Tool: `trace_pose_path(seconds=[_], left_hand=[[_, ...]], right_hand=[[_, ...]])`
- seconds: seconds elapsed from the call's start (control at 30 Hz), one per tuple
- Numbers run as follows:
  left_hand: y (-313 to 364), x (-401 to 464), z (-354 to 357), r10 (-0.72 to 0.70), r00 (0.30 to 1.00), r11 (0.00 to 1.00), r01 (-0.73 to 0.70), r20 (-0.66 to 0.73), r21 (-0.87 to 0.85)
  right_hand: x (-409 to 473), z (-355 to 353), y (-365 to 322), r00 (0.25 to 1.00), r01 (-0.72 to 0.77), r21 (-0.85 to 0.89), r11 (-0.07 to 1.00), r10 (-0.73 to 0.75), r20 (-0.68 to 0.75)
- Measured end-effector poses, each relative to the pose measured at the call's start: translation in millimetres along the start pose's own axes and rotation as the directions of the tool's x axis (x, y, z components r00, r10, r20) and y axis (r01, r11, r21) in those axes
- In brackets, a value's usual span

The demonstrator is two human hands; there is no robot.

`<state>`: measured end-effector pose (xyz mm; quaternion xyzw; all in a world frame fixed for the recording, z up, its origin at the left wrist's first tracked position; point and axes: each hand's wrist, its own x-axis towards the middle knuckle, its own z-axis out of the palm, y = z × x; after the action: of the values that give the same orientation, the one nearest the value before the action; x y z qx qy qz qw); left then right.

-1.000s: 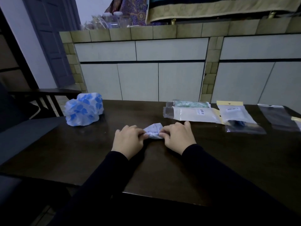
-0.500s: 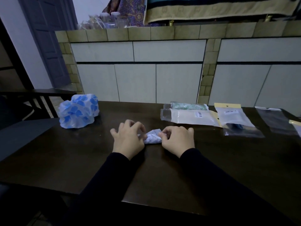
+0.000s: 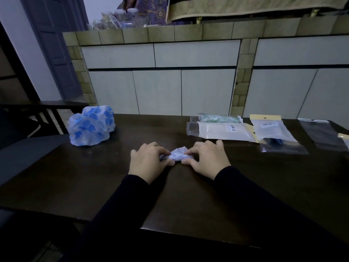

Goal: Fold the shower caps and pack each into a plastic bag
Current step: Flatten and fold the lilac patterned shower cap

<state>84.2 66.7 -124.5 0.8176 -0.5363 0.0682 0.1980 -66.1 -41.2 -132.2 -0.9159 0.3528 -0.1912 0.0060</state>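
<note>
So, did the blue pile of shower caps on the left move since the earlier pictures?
No. The pile of shower caps sits at the same far-left table edge; only the camera shifted.

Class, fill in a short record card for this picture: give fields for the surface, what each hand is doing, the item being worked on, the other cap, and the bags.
surface: dark wooden table
left hand: grip on the left end of the folded shower cap
right hand: pinches its right end
folded shower cap: small crumpled bundle, on the table between the hands
unfolded shower cap: white with blue pattern, puffed up, far left
plastic bags: several lying flat at far right; some seem filled
</note>
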Motion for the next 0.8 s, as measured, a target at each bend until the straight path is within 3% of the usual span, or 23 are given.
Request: trace_pose_path(seconds=[0.17, 0.37, 0.43, 0.6, 0.7, 0.8], left_hand=[[1.8, -2.1, 0.3, 0.032, 0.999, 0.998, -0.032, 0.003, 0.057], [11.3, -0.6, 4.3, -0.027, 0.999, 0.997, 0.025, 0.026, 0.073], [13.9, 5.3, 3.4, -0.060, 0.995, 0.995, 0.054, 0.074, 0.080], [10.6, 8.6, 5.8, -0.092, 0.995, 0.995, 0.093, 0.032, -0.037], [10.2, 6.9, 7.2, -0.021, 0.994, 1.000, 0.023, -0.107, 0.017], [10.3, 8.0, 10.5, 0.069, 0.996, 0.993, -0.064, -0.057, 0.095]], right_hand=[[3.0, -0.7, -2.0, 1.000, -0.011, 0.017, 1.000, 0.011, -0.009], [10.4, 2.2, -1.8, 0.982, -0.188, 0.126, 0.974, 0.185, 0.035], [9.9, 5.9, -3.7, 0.980, -0.192, 0.138, 0.972, 0.197, -0.024], [6.7, 9.5, -4.6, 0.972, 0.049, 0.010, 0.999, -0.045, -0.230], [8.8, 4.1, 5.7, 0.990, 0.120, 0.027, 0.992, -0.117, -0.084], [12.1, 3.6, 11.4, 0.992, 0.123, 0.099, 0.987, -0.127, 0.026]])
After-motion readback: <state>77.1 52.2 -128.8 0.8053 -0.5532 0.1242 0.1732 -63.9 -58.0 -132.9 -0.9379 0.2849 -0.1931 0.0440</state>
